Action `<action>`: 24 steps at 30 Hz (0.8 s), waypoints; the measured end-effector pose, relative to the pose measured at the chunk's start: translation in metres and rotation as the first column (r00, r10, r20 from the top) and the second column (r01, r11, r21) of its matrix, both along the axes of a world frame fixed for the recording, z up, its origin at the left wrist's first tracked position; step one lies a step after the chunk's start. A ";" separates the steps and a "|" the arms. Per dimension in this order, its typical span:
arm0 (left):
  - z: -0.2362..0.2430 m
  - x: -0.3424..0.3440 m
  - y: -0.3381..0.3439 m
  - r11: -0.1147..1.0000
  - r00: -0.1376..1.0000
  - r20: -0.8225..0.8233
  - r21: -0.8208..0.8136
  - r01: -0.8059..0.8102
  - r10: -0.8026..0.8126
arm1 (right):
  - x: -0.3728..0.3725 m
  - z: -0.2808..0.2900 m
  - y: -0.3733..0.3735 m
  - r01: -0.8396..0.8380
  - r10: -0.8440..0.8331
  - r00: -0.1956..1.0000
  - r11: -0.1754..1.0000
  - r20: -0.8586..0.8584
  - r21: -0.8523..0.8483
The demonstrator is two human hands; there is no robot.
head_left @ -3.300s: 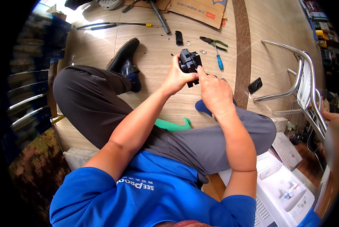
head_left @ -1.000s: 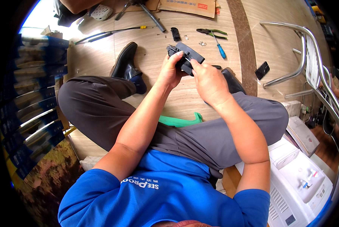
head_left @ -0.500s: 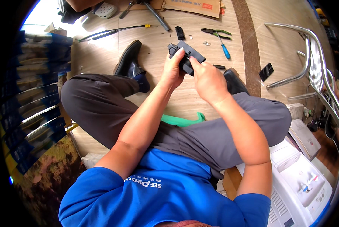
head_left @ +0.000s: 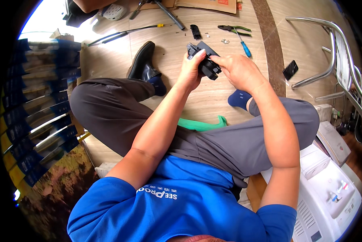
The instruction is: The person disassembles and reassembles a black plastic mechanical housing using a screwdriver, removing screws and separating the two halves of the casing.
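Note:
A black plastic part (head_left: pixel 205 60) is held up over the wooden floor, above my knees. My left hand (head_left: pixel 191 71) grips its left side, thumb and fingers wrapped round it. From the right, my right hand (head_left: pixel 235 70) has its fingertips pinched on the part's right edge. I sit on the floor with one leg stretched left, a black shoe (head_left: pixel 142 62) on that foot, and a blue sock (head_left: pixel 239 99) on the other.
On the floor beyond lie green-handled pliers (head_left: pixel 234 28), a blue-handled screwdriver (head_left: pixel 244 47), a small black piece (head_left: pixel 195 31), loose screws (head_left: pixel 225 40), a black phone (head_left: pixel 290 69) and cardboard. A metal chair (head_left: pixel 338 60) stands right, a white appliance (head_left: pixel 330 193) lower right, stacked blue boxes (head_left: pixel 35 101) left. A green object (head_left: pixel 201 124) lies under my leg.
Both hands keep hold of the black part throughout; it has been turned slightly between them. The view has shifted a little, and my right leg has drawn in.

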State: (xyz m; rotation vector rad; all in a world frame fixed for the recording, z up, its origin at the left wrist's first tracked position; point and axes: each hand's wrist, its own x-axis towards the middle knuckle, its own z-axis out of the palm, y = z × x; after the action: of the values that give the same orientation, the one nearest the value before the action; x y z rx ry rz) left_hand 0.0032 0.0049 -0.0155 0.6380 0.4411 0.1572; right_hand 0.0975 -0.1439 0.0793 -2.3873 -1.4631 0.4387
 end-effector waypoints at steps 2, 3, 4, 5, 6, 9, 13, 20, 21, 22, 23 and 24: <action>0.003 0.001 -0.002 0.999 1.000 0.008 -0.022 -0.030 0.030 | -0.004 -0.002 -0.001 0.068 -0.068 0.997 0.998 -0.028 0.008; 0.005 0.000 -0.002 0.998 0.999 0.002 -0.025 -0.054 0.054 | -0.014 0.001 0.004 0.119 -0.119 0.992 0.993 -0.030 -0.023; 0.005 0.000 -0.003 0.997 0.997 -0.005 -0.029 -0.078 0.078 | -0.025 0.005 0.008 0.169 -0.171 0.985 0.984 -0.031 -0.055; 0.005 0.001 -0.004 0.995 0.996 0.014 -0.044 -0.092 0.092 | -0.038 0.007 0.012 0.229 -0.228 0.974 0.971 0.011 -0.073; 0.001 0.001 -0.004 0.993 0.993 0.023 -0.027 -0.111 0.112 | -0.050 0.012 0.017 0.283 -0.279 0.959 0.950 0.050 -0.129; -0.005 0.002 -0.003 0.989 0.988 0.044 0.001 -0.150 0.150 | -0.050 0.015 0.021 0.281 -0.275 0.960 0.946 0.059 -0.162; 0.002 -0.001 -0.002 0.997 0.997 -0.019 -0.022 -0.071 0.071 | -0.014 0.007 0.014 0.102 -0.097 0.995 0.982 0.037 -0.156; -0.002 -0.001 0.000 0.999 1.000 0.008 0.043 -0.030 0.030 | -0.002 0.010 0.004 0.026 -0.027 0.999 0.997 -0.020 -0.070; -0.001 -0.001 -0.001 0.998 0.998 0.013 0.027 -0.054 0.054 | -0.004 0.010 0.006 0.029 -0.030 1.000 0.997 -0.008 -0.073; 0.001 0.000 -0.002 0.998 0.998 0.019 0.008 -0.066 0.066 | -0.006 0.010 0.007 0.033 -0.033 0.999 0.997 0.005 -0.075; 0.002 0.000 -0.003 0.997 0.997 0.025 -0.011 -0.077 0.077 | -0.007 0.013 0.008 0.045 -0.045 0.999 0.996 0.000 -0.082; 0.001 -0.001 -0.003 0.995 0.995 0.028 -0.029 -0.090 0.091 | -0.009 0.016 0.011 0.055 -0.056 0.998 0.995 -0.006 -0.089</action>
State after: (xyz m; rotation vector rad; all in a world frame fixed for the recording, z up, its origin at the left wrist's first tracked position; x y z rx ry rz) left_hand 0.0026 0.0023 -0.0142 0.5876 0.4436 0.2458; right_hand 0.0885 -0.1333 0.0953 -2.4845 -1.3976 0.5102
